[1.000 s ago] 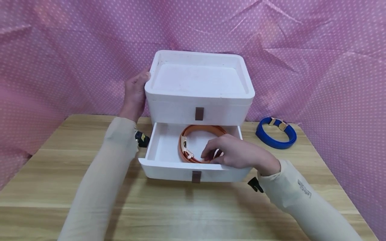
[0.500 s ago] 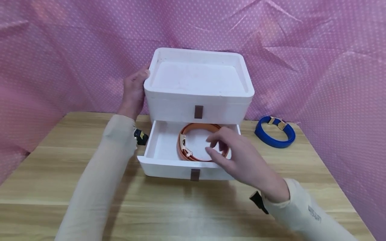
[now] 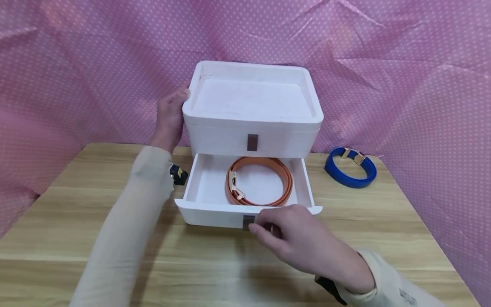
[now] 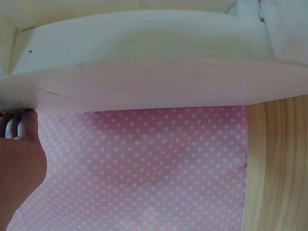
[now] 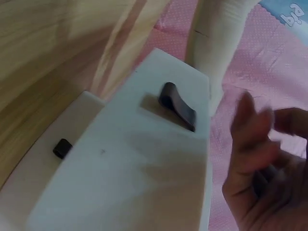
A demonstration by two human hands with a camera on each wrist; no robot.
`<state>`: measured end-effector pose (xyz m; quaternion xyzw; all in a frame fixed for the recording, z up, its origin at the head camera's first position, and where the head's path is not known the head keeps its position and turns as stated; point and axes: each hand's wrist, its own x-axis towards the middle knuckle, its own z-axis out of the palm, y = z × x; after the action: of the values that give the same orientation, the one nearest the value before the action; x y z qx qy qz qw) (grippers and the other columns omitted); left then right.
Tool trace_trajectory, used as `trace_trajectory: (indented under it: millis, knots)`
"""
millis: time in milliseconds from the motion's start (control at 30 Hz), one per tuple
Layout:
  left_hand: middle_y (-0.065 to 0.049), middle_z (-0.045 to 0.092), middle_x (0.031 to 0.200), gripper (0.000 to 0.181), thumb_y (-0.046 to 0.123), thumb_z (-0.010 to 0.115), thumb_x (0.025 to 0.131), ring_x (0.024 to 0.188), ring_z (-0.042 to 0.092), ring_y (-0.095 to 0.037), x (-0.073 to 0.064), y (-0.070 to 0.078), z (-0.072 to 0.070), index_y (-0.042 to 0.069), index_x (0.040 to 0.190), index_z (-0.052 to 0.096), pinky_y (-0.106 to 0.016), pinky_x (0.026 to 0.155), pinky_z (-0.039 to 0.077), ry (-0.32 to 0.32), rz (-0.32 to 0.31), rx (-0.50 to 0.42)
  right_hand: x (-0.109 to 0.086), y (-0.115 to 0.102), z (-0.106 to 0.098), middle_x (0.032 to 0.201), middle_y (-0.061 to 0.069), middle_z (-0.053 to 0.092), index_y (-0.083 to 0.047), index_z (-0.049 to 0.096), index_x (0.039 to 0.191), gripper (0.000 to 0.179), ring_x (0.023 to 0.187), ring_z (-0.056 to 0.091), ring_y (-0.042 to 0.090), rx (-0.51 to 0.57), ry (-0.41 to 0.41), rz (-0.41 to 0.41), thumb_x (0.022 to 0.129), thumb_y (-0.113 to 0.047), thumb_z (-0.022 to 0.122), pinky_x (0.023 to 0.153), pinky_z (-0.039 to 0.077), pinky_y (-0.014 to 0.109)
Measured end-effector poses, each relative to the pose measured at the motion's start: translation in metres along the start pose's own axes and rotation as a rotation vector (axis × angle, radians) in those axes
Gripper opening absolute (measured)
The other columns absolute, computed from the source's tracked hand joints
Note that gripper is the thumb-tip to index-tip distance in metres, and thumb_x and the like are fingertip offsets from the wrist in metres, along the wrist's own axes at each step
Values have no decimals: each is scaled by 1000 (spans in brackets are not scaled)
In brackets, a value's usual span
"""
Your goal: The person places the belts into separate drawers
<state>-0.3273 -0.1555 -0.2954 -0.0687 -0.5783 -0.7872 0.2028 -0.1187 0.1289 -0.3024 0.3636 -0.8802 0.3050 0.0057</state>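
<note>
In the head view, a white drawer box (image 3: 253, 100) stands with a drawer (image 3: 211, 217) pulled out. Inside that drawer lies a coiled brown leather belt (image 3: 285, 179) with a light metal buckle. My left hand (image 3: 168, 117) grips the box's left side, thumb at the top rim; in the left wrist view its fingers bend at the box's edge. My right hand (image 3: 299, 238) is in front of the drawer beside its brown pull tab (image 3: 248, 221). Its fingers are loosely bent and hold nothing. The right wrist view shows this hand (image 5: 264, 178) apart from the tab (image 5: 178, 107).
A coiled blue belt (image 3: 350, 179) with gold-coloured metal parts lies on the wooden table (image 3: 192, 273), right of the box. Pink dotted cloth (image 3: 364, 64) hangs behind and at both sides. In the right wrist view a second dark tab (image 5: 62, 148) shows on another white panel.
My right hand has let go of the brown belt, lifted out of the drawer and come toward me, down to the drawer's front. The left hand keeps its grip on the box.
</note>
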Motion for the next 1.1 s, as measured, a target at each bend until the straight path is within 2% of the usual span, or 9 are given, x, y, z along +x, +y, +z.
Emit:
trace_trajectory:
  millis: [67, 167, 267, 400, 500, 567, 700, 867, 1100]
  knots:
    - [-4, 59, 135, 28, 16, 61, 92, 124, 55, -19, 0, 1, 0, -2, 113, 68, -29, 97, 49, -2, -1, 0, 1, 1, 2, 62, -19, 50, -25, 66, 81, 19, 56, 47, 0, -21, -101, 63, 98, -31, 61, 48, 44, 22]
    - [-4, 59, 135, 29, 15, 60, 92, 123, 56, -19, 0, 1, -1, -2, 114, 68, -30, 97, 50, -9, 8, 1, 0, 4, 7, 64, -18, 54, -24, 69, 87, 16, 58, 51, 1, -6, -190, 149, 97, -34, 62, 50, 47, 24]
    - [-4, 59, 135, 30, 15, 60, 92, 123, 56, -19, -1, 1, -1, -3, 116, 67, -30, 97, 49, -11, 15, -5, -3, 11, 15, 65, -15, 58, -21, 70, 93, 18, 56, 54, 4, 58, -237, 227, 96, -37, 62, 48, 47, 24]
    - [-3, 59, 136, 30, 15, 60, 92, 124, 55, -18, -2, 2, 0, -3, 116, 67, -29, 98, 49, -6, 3, 3, -7, 22, 27, 63, -10, 61, -18, 69, 90, 23, 52, 55, 7, 169, -281, 302, 96, -39, 62, 42, 43, 24]
    - [-1, 58, 137, 30, 16, 60, 93, 127, 52, -17, -5, 4, 0, -3, 116, 67, -27, 99, 48, -7, -10, 22, -12, 29, 34, 64, -7, 63, -16, 68, 88, 25, 53, 56, 9, 244, -280, 325, 98, -37, 60, 43, 42, 25]
    - [0, 57, 139, 31, 16, 60, 94, 128, 51, -16, -6, 4, 0, -3, 117, 66, -26, 100, 47, -10, -13, 28, -13, 33, 37, 68, -5, 66, -14, 68, 94, 23, 58, 61, 11, 335, -267, 343, 98, -35, 59, 47, 48, 26]
    - [0, 56, 139, 33, 18, 59, 95, 128, 51, -16, -8, 5, 0, -1, 122, 64, -26, 100, 46, -14, -9, 41, -15, 37, 41, 81, 3, 71, -5, 63, 114, 28, 73, 69, 24, 620, -261, 365, 100, -29, 58, 66, 59, 39]
    - [1, 57, 139, 34, 19, 59, 95, 127, 52, -16, -7, 4, 0, 1, 124, 64, -27, 100, 47, -13, -11, 50, -15, 42, 49, 90, 17, 72, 2, 58, 114, 33, 79, 70, 33, 909, -300, 326, 103, -28, 51, 75, 57, 56]
    - [1, 58, 137, 35, 20, 60, 94, 126, 54, -17, -6, 3, -2, 1, 123, 65, -28, 99, 48, -15, -2, 60, -8, 46, 60, 95, 18, 72, 7, 62, 111, 42, 84, 71, 33, 953, -243, 283, 106, -31, 44, 73, 59, 46]
